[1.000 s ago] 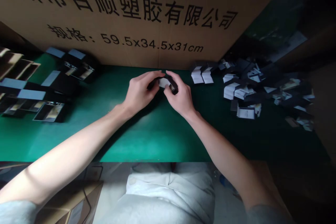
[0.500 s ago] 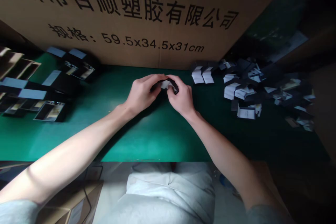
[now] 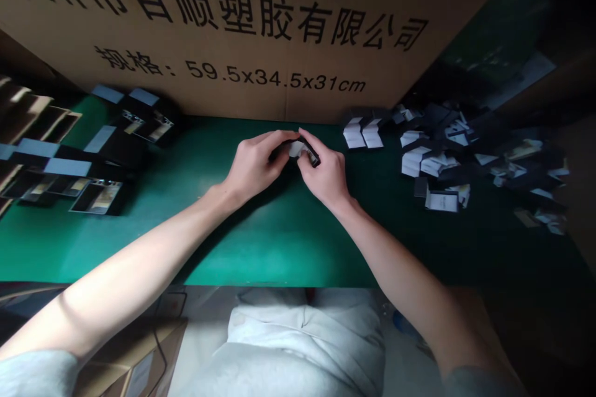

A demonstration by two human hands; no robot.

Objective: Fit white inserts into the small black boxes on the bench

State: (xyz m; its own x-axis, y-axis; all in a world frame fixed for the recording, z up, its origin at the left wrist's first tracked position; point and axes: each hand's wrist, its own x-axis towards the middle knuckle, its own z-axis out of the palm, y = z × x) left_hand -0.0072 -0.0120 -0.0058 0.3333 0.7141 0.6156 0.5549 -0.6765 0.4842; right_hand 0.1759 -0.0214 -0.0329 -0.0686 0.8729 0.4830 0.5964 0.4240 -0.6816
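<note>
Across your green table (image 3: 265,245), a brown cardboard carton (image 3: 261,49) reads "59.5x34.5x31cm". Your left grip (image 3: 255,164) and right grip (image 3: 326,172) hold a small black-and-white piece (image 3: 297,149).

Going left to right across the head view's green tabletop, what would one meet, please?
Black rectangular boxes, left hand, small black and white piece, right hand, two white-faced folded pieces, jumbled black and white pieces.

Green tabletop (image 3: 274,248) beneath left hand (image 3: 255,164) and right hand (image 3: 326,173); big cardboard carton (image 3: 298,107) standing beyond both, rows of black print facing hands; pale sheet (image 3: 533,77), dim, farther back, well right of right hand; brown cardboard box (image 3: 139,333) below tabletop edge, nearer and left of left hand; small blue object (image 3: 400,321), indistinct, also below, right of right hand.
</note>
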